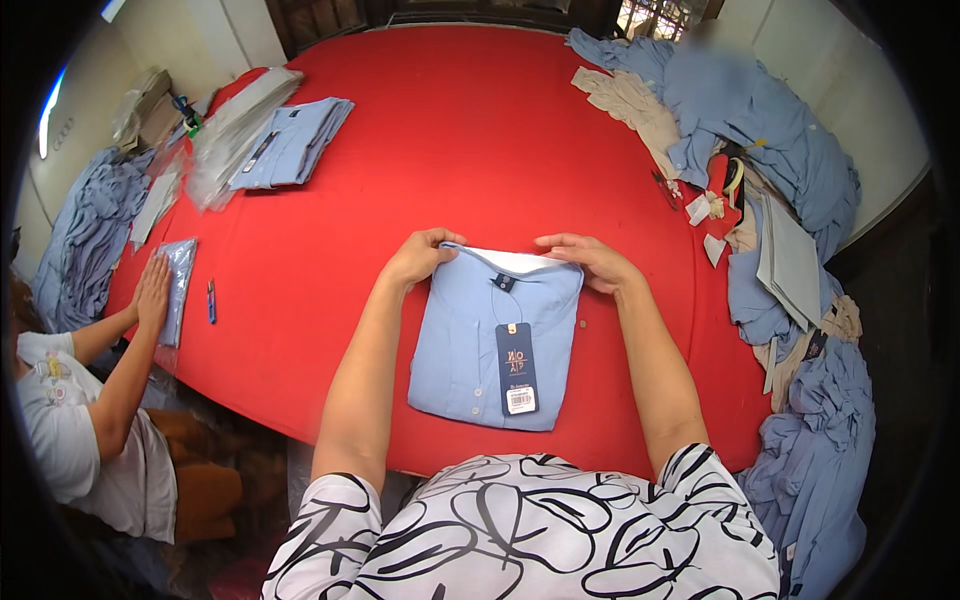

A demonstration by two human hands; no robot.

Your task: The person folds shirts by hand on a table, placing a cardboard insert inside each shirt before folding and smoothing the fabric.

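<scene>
A folded light blue shirt (465, 315) lies on the red table in front of me, its collar end away from me. A dark hang tag (517, 370) on a thin string rests on its front, beside the buttons. White backing (515, 262) shows along the neckline. My left hand (415, 260) is closed on the shirt's far left corner, thumb on top. At the far right corner, my right hand (597, 264) has its fingers stretched out along the top edge, touching it; its thumb is mostly hidden.
A co-worker's hands (155, 285) press flat on a bagged shirt (178, 300) at left, near a blue cutter (211, 301). Folded shirts (293, 145) and clear bags (225, 145) lie far left. Blue garments (760, 110) and white boards (790, 260) are heaped along the right.
</scene>
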